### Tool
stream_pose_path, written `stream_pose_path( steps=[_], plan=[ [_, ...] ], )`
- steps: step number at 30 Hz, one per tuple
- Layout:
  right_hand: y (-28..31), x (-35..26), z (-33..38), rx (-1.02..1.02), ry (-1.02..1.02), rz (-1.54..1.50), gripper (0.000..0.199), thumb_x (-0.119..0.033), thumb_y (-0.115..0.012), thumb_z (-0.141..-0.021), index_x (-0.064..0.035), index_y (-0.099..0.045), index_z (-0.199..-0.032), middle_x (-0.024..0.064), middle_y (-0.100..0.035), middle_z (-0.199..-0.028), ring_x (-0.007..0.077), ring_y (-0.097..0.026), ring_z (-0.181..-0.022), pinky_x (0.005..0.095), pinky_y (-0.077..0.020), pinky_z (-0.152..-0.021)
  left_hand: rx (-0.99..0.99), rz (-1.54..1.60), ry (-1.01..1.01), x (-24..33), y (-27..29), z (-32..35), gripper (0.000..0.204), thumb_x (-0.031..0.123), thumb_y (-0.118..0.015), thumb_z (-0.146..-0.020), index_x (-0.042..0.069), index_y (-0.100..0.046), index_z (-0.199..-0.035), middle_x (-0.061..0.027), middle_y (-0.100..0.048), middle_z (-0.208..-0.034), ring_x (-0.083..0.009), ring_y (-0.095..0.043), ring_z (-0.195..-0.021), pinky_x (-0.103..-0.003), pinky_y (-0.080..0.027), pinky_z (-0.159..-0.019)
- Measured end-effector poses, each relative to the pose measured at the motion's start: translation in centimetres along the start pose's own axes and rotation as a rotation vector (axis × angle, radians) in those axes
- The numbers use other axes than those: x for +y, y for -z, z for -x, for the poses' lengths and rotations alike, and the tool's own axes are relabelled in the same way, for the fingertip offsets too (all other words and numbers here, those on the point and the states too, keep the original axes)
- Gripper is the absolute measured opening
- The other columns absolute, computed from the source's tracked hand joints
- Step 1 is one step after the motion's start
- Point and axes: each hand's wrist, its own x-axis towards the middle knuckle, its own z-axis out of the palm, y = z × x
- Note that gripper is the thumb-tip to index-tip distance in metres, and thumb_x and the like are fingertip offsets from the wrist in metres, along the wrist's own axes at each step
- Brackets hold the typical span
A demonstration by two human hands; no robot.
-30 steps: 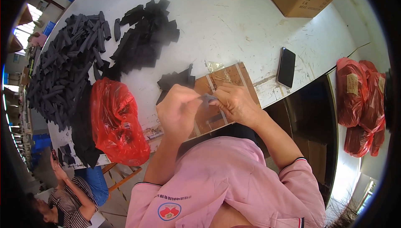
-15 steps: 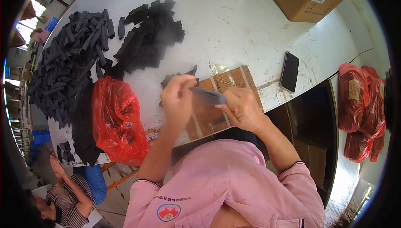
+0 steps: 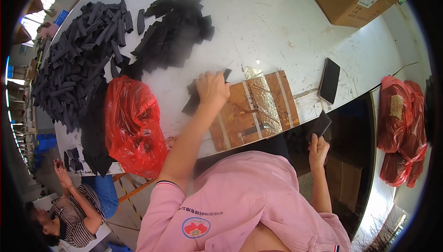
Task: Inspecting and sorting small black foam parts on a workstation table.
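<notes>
My left hand (image 3: 213,88) is over a few flat black fabric pieces (image 3: 191,100) at the left edge of a brown board (image 3: 235,106). Its fingers curl down onto them, fingertips partly hidden. Off the table's front edge, to the right, my right hand (image 3: 318,151) pinches a folded dark fabric piece (image 3: 321,124) that points upward. The board carries pale tape strips and a shiny, crinkled strip (image 3: 264,95). Small dark bits lie on its surface.
A red plastic bag (image 3: 134,127) sits left of my left arm. Behind it lie a heap of rolled dark pieces (image 3: 78,63) and a flat black pile (image 3: 177,30). A phone (image 3: 329,80), carton (image 3: 353,0) and red bags (image 3: 399,118) are right. Another person (image 3: 76,210) sits lower left.
My hands were together above the board with the dark piece between them. The right hand has carried it right and down past the table edge; the left has dropped to the black pieces.
</notes>
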Motion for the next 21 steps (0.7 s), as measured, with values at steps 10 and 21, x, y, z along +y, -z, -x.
stream_pose_path(
  steps=[10,21],
  plan=[
    [-2.9,-7.7,1.4,-0.597,0.041,-0.205,0.026,-0.022,-0.056,-0.082,0.0041,-0.056,-0.081,0.0094,-0.055,-0.063,0.0128,-0.051,-0.058,0.0271,-0.0419,-0.054,0.070,1.972,0.311,-0.3,7.7,6.5,0.019,0.002,-0.053,-0.079,-0.001,-0.055,-0.097,-0.0088,-0.058,-0.098,-0.0181,-0.055,-0.091,-0.032,-0.044,-0.077],
    [-7.1,-16.5,1.4,-0.750,-0.234,-1.224,0.019,-0.016,-0.057,-0.082,-0.0009,-0.058,-0.094,0.0010,-0.053,-0.074,0.0081,-0.054,-0.068,0.0208,-0.0466,-0.061,-0.362,2.347,0.344,2.9,6.4,14.9,0.033,0.002,-0.053,-0.079,0.002,-0.049,-0.111,-0.0088,-0.054,-0.106,-0.0210,-0.053,-0.090,-0.036,-0.041,-0.083]
  ],
)
